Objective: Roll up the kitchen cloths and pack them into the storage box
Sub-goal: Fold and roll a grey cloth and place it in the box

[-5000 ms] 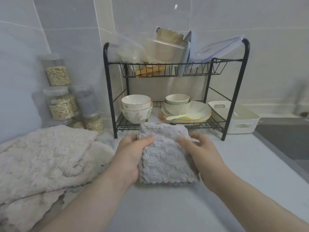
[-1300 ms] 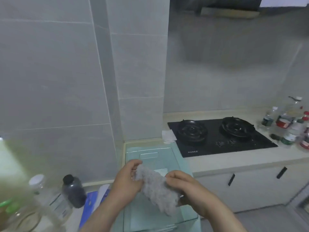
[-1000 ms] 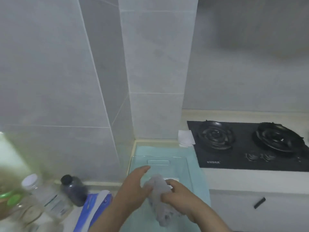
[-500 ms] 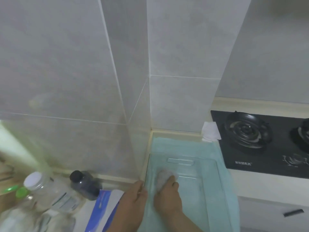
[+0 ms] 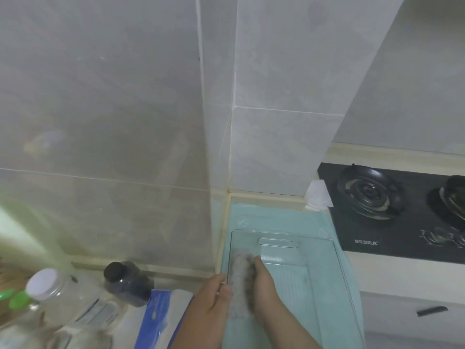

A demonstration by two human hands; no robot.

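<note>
Inside storage box [image 5: 281, 232], rolled cloth [image 5: 240, 280].

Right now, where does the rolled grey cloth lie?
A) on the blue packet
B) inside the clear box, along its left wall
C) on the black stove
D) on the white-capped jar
B: the rolled grey cloth lies inside the clear box against its left wall, and the right hand holds it there.

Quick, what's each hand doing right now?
Left hand: open, resting against the clear plastic storage box wall.
Right hand: gripping the rolled fluffy grey cloth inside that box.
</note>
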